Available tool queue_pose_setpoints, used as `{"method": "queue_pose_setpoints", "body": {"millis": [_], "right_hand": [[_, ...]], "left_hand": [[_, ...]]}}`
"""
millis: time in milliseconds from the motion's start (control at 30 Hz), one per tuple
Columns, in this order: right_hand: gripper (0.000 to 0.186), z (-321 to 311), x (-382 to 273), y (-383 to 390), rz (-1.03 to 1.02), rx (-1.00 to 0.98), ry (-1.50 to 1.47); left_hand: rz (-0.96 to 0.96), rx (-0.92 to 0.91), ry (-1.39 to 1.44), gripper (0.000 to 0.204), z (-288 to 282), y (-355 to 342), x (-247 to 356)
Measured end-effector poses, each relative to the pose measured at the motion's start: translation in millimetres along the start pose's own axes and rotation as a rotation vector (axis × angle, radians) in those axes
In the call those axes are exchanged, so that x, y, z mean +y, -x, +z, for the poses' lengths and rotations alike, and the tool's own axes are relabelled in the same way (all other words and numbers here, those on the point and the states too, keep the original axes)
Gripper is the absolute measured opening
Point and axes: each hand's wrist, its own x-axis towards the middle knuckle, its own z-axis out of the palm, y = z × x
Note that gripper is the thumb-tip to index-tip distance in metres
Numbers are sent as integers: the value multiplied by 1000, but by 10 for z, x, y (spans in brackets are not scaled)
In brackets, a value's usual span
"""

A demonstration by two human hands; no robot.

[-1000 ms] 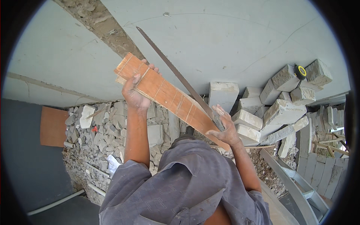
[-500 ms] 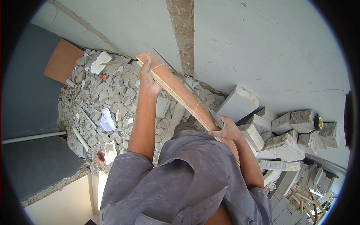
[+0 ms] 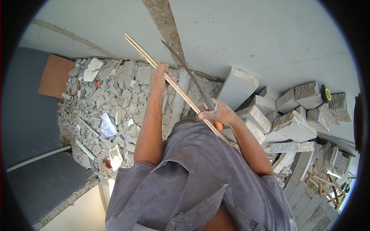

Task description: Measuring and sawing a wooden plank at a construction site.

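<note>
Thin wooden strips [image 3: 181,93], turned edge-on, slant from upper left down toward my body. My left hand [image 3: 161,79] is closed round them in their upper half. Lower down, my right hand [image 3: 215,113] grips a long hand saw [image 3: 188,72] against the same strips, thumb across their edge. The saw's blade points up and left, alongside the strips; its orange handle [image 3: 217,125] shows just below that hand. How the right fingers wrap behind it is hidden.
Pale blocks [image 3: 291,127] are piled at the right, a yellow-black tape measure [image 3: 325,93] among them. Broken rubble [image 3: 110,100] covers the ground at left, with white pipes [image 3: 84,148] and an orange board [image 3: 54,77]. A grey wall [image 3: 246,34] rises beyond.
The strips have turned from their broad orange face to edge-on, and my left hand has moved right and down along them. The saw's orange handle has come into sight. The view has swung.
</note>
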Motion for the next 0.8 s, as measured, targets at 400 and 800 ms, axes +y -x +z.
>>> {"method": "queue_pose_setpoints", "body": {"millis": [400,800], "right_hand": [[75,-50,88,106,18,-12,-97],[79,-67,11,774,41,124,341]], "left_hand": [[-56,-124,-267,18,82,-89,-5],[90,-249,472,55,-130,415,-105]]}}
